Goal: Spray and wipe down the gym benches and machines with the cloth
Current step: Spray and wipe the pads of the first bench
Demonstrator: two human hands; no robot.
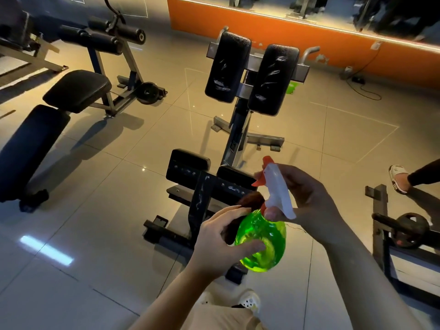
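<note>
Head cam is looking down at both hands, low and a bit right of centre in the frame, and they've got the spray bottle (262, 239) between them. The right hand (307, 198) is wrapped around the white sprayer head, thumb curled at the bottle's neck and fingers up near the orange trigger. The left hand (223, 241) cups the bright green body from the left, thumb lying across the plastic, and it also has a dark brownish cloth (250, 202) bunched in its fingers, pressed against the bottle. Right behind the hands is the back-extension machine (240, 129): two long black pads standing up at centre top, both streaked with wet white smears, plus smaller pads and a dark footplate lower down that show smears too. Over on the left side sits a black adjustable bench (47, 125) with roller pads above it. Far right edge has another person's foot (400, 178) in a sandal, and a weight plate (408, 231) on a rack below that. Orange wall (238, 17) with a mirror runs along the top, and the floor is glossy tile.
</note>
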